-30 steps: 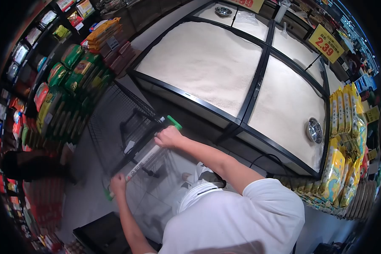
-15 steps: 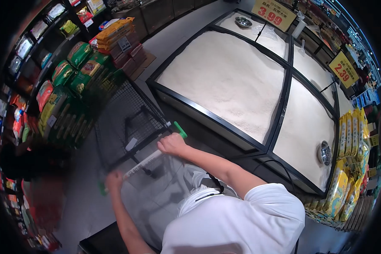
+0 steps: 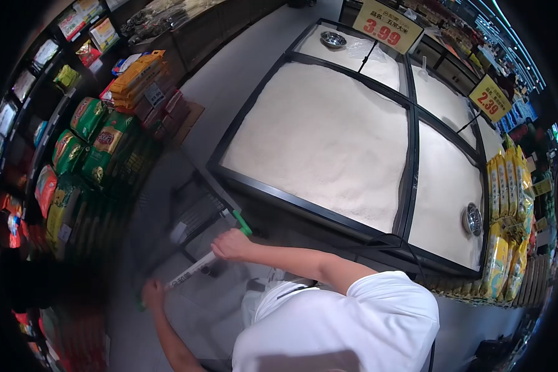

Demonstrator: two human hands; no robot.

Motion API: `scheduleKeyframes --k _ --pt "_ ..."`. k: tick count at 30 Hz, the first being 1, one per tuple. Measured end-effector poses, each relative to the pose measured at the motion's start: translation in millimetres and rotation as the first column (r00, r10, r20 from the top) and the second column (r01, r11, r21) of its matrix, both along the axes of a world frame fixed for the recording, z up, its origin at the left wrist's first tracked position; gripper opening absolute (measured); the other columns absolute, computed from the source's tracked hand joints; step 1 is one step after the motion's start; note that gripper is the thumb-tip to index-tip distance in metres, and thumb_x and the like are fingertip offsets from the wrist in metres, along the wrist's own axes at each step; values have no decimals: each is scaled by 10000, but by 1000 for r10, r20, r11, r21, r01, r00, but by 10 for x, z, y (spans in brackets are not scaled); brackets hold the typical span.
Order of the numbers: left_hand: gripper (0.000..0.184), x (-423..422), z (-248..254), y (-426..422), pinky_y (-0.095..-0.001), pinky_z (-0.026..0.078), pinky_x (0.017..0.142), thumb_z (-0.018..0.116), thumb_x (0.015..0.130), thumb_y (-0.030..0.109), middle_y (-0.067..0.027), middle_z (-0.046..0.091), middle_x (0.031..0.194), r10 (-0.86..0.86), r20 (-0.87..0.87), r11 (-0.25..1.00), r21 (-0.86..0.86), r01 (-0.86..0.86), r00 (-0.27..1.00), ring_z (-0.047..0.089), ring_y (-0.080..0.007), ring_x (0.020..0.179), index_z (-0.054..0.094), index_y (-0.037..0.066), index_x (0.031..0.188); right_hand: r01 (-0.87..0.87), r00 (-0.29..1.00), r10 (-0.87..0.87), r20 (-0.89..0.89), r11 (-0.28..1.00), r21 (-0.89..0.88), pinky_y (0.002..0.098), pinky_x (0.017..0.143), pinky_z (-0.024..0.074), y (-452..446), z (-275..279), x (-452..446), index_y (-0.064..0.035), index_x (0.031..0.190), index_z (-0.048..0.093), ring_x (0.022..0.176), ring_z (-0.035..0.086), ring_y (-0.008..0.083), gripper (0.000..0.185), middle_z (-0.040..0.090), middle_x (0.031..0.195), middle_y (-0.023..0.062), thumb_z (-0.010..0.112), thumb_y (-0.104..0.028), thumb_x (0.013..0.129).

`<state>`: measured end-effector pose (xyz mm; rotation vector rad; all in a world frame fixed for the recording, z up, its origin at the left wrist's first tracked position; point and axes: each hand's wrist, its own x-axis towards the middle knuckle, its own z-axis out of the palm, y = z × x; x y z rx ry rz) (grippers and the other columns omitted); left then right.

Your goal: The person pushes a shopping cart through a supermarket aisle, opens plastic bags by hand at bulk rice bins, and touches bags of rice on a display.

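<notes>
Both hands hold the white handlebar [image 3: 191, 271] of a shopping cart with green end caps. My right hand [image 3: 231, 245] wraps round the bar near its upper green end [image 3: 242, 222]. Toward the other end, my left hand [image 3: 154, 291] closes on the bar, slightly blurred. The cart's dark wire basket [image 3: 195, 211] stretches out in front of the bar, and much of it is dim and smeared. To the right of the cart stands a large black-framed bin [image 3: 291, 193] of loose white rice [image 3: 322, 136], split into several compartments.
Stacked green rice bags [image 3: 105, 146] and orange packs [image 3: 136, 80] stand left of the cart by packed shelves. A metal bowl [image 3: 472, 219] lies on the rice at right, another [image 3: 333, 39] at the back. Price signs [image 3: 387, 26] rise above the bin. Yellow bags [image 3: 502, 192] stand beyond.
The view has shifted, so the bag stacks and shelves appear farther left and lower. The cart handle and both hands also sit lower and farther left. Both hands keep their hold.
</notes>
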<state>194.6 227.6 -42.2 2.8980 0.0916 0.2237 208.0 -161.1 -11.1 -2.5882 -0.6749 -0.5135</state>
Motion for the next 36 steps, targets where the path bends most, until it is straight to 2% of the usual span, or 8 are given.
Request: scheduleKeyframes --k 3,7,10,18,21,25,26,36 --pt "278 384 -92 264 -516 487 725 565 851 264 -234 664 849 -43 -19 998 47 44 999 647 -420 808 703 25 885 17 999 -17 -36 1000 13 414 604 474 161 -11 165 -97 675 615 602 626 289 339 617 642 94 512 -307 921" --pt "301 779 -22 397 -505 496 736 572 855 280 -233 672 875 -36 54 999 -17 37 998 646 -434 826 710 20 920 22 996 -20 -85 1000 21 407 618 476 353 -16 365 -85 712 616 641 631 287 358 628 689 96 498 -331 945" --pt "305 1209 9 629 -502 498 730 572 856 282 -229 674 862 -86 -36 996 -11 85 996 644 -437 824 713 20 924 18 994 -11 -113 998 62 416 618 487 545 47 509 -65 734 615 644 632 302 388 627 714 111 506 -371 947" --pt "287 2473 8 1164 -537 482 703 576 845 296 -218 655 806 -213 5 976 38 213 977 632 -431 793 673 29 805 120 969 -76 -236 977 178 467 626 517 1133 117 1092 -33 741 614 675 650 365 442 629 683 173 516 -409 952" --pt "278 2954 -32 1262 -531 484 692 600 829 295 -215 654 794 -336 2 938 90 335 942 628 -436 774 661 26 791 241 897 -173 -407 963 123 477 684 518 1234 261 1339 -46 787 645 747 653 359 447 650 758 163 478 -424 955" --pt "248 3373 134 1150 -512 452 639 533 875 257 -204 612 751 -440 -32 897 -59 438 897 596 -436 746 630 49 781 328 930 -309 -200 942 74 445 588 506 1294 200 1618 -54 639 622 597 642 341 484 622 605 154 509 -412 944" --pt "290 3503 96 1147 -514 471 657 580 821 290 -228 629 757 -430 -10 903 -17 430 903 617 -432 735 654 21 743 363 924 -347 -161 928 83 435 576 499 1311 189 1684 -58 631 630 563 634 330 482 618 585 147 511 -408 940" --pt "276 4463 391 895 -513 470 664 536 851 274 -220 635 792 -593 27 805 -4 593 805 611 -442 758 655 36 778 532 845 -534 -9 840 104 404 548 490 1510 142 2282 -92 606 626 539 635 279 418 627 582 104 545 -358 918"
